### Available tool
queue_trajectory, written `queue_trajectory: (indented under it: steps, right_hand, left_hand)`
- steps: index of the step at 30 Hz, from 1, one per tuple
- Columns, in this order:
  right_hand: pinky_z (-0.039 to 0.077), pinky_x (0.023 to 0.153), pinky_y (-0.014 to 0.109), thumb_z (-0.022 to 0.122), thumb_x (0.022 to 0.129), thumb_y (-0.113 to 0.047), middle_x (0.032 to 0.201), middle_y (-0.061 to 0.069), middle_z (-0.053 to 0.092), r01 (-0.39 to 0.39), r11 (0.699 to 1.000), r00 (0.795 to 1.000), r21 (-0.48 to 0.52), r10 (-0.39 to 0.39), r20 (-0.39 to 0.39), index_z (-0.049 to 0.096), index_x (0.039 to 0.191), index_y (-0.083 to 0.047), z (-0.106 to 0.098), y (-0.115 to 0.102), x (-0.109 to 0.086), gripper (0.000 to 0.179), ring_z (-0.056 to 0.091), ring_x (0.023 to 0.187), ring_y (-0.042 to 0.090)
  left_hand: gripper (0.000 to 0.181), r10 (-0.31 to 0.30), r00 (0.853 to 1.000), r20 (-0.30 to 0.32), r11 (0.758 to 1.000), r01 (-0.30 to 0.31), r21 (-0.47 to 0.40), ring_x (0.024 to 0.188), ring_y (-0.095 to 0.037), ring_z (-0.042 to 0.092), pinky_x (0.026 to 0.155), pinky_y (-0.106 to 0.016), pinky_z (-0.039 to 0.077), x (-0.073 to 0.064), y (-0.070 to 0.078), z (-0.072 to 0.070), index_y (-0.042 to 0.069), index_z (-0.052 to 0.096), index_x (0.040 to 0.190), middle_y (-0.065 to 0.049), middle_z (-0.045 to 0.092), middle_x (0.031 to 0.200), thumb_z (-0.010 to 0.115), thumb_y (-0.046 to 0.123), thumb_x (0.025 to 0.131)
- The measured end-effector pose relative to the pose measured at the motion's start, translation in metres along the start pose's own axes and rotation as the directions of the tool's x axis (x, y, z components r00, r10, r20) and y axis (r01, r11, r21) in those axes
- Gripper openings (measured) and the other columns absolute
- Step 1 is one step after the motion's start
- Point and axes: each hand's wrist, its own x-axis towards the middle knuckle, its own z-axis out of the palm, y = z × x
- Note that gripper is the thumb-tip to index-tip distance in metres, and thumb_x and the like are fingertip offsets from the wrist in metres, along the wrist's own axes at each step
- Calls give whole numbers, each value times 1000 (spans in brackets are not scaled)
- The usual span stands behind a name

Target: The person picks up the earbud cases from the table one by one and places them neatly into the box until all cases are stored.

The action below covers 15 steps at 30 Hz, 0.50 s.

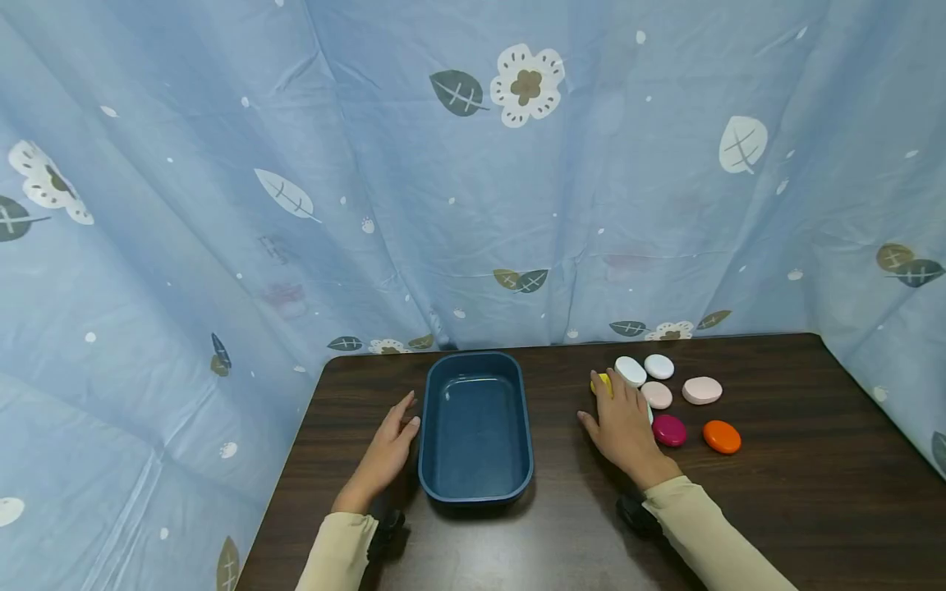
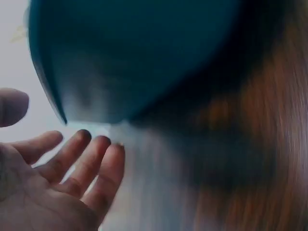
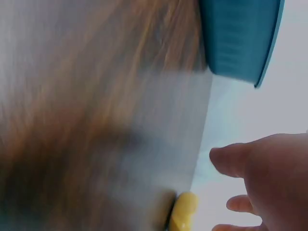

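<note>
My left hand (image 1: 386, 450) is held beside the left wall of a deep blue rectangular tub (image 1: 476, 443), its fingers loosely extended. In the left wrist view the fingers are spread close to the tub's outer wall (image 2: 134, 48); contact cannot be made out. Over the left side of a group of smooth oval pieces, like soap bars, reaches my right hand (image 1: 628, 431). Its fingers partly cover a yellow oval piece (image 1: 602, 383). The right wrist view shows that yellow piece (image 3: 183, 211) apart from the thumb, with the fingers extended and partly out of frame.
Around the right hand lie white ovals (image 1: 630, 371), pale pink ovals (image 1: 702, 390), a magenta oval (image 1: 669, 430) and an orange oval (image 1: 722, 437). A pale green edge shows beside the hand. The dark wooden table (image 1: 562, 509) meets a blue patterned curtain (image 1: 443, 205) behind.
</note>
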Motion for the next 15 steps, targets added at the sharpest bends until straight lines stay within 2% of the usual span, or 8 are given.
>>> queue_trajectory:
  steps: [3,5,11,15]
  right_hand:
    - [38,107,71,80,93,-12,145,39,48,-7,1000,1000,15,7,8,52,145,11,-3,7,7,63,50,131,59]
    - [42,103,71,79,92,-8,141,39,51,-4,1000,1000,17,4,10,54,142,12,-2,13,11,60,53,126,59]
    - [51,91,65,81,87,-3,125,36,58,13,1000,1000,26,-13,-9,60,135,13,2,24,20,55,62,106,55]
    - [54,84,62,82,85,-3,116,33,62,19,1000,1000,14,-19,-22,64,130,12,4,26,25,50,64,99,51]
  left_hand:
    - [49,-30,999,-10,990,28,-136,120,-38,60,94,-49,54,0,7,4,-3,40,159,-26,49,151,46,11,113]
    - [46,-51,998,-25,980,45,-194,109,-31,63,82,-40,55,0,10,6,-5,46,154,-26,54,143,49,7,110]
    - [45,-147,987,-65,946,121,-299,93,-20,61,73,-34,53,2,14,12,-4,53,149,-19,57,125,55,2,105]
    - [44,-189,979,-70,924,153,-350,89,-17,56,68,-32,52,3,14,13,-5,54,147,-13,56,112,56,-1,104]
